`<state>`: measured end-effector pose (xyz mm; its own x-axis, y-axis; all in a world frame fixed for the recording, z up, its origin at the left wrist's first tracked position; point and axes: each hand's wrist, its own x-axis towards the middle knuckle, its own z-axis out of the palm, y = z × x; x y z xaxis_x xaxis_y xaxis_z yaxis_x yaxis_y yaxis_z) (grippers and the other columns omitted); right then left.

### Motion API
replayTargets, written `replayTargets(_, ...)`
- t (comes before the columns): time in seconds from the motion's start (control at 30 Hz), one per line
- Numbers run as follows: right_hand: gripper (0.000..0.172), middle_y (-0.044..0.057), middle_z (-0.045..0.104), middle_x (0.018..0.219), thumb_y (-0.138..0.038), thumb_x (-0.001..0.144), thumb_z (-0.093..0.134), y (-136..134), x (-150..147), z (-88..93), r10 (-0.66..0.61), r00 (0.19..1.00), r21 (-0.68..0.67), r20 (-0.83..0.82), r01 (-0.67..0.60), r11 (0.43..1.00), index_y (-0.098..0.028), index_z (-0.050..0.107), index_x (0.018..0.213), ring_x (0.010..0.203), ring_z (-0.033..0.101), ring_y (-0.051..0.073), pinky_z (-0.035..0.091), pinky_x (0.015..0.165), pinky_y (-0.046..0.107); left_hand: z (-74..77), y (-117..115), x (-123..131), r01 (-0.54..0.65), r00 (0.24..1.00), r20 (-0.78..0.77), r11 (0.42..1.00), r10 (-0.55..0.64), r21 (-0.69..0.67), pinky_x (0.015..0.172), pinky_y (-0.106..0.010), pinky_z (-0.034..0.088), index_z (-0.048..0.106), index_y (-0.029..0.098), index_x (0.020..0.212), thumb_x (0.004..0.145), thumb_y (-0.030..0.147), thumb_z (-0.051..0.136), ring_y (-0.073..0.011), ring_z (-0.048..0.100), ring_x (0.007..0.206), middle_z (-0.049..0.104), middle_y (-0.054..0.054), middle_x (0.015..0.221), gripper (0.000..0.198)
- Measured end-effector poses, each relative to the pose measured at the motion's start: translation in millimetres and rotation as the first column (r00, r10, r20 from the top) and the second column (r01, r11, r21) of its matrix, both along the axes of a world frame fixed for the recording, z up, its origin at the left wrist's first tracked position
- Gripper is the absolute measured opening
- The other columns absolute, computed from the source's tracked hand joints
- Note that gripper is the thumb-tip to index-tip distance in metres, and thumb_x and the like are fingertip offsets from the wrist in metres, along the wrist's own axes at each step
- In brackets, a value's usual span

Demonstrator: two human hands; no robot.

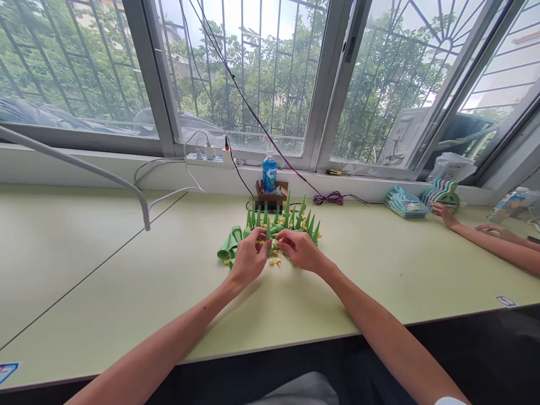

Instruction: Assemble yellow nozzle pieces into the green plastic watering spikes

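Observation:
Many green cones, most standing upright, crowd the table just beyond my hands. My left hand is closed on one upright green cone near the middle. Close to its right, my right hand has its thumb and fingers pinched at a small yellow piece, partly hidden by the fingertips. Small yellow pieces lie on the table between the hands and among the cones. Larger green cones lie on their sides left of my left hand.
Behind the cones, a blue bottle stands at a brown box. Cables and a power strip lie along the window side. At right, another person's hand touches pale green items; a grey tube crosses the left.

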<state>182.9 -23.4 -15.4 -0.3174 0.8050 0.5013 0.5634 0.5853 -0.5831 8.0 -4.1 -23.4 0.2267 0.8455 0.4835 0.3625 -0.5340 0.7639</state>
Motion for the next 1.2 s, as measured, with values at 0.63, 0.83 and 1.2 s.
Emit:
replayTargets(0.63,0.014,0.002,0.059,0.068,-0.024,0.089,0.054,4.8,-1.6,-1.1,-0.009,1.0,0.04,0.007,0.009,0.999,-0.017,0.063,0.082,0.062,0.052,0.013,0.041,0.06,0.025,0.0,-0.1,0.8,-0.008,1.0,0.027,1.0,0.008,-0.013,0.05,-0.024,0.044,0.055,0.019,0.097,0.085,0.037,0.053,-0.0128,0.059,0.056,0.066,-0.006,0.09,0.022)
replayTargets(0.83,0.019,0.001,0.058,0.068,-0.028,0.091,0.051,4.1,-1.4,-2.6,-0.018,0.999,0.068,0.047,0.015,0.998,-0.016,0.061,0.08,0.06,0.048,0.013,0.038,0.059,0.025,0.1,-1.3,0.7,0.032,0.998,0.046,0.999,-0.031,-0.029,0.046,-0.023,0.043,0.054,0.019,0.098,0.084,0.038,0.053,-0.01,0.053,0.05,0.065,-0.005,0.09,0.024)
replayTargets(1.2,0.022,0.0,0.053,0.065,-0.026,0.093,0.046,3.0,-1.1,-3.1,0.002,0.998,0.057,0.065,-0.006,0.998,-0.018,0.051,0.073,0.058,0.044,0.012,0.034,0.057,0.024,2.5,-3.8,0.2,0.055,0.998,0.034,0.998,-0.054,-0.014,0.044,-0.022,0.042,0.055,0.02,0.096,0.085,0.037,0.053,-0.0083,0.05,0.047,0.064,-0.003,0.087,0.02)
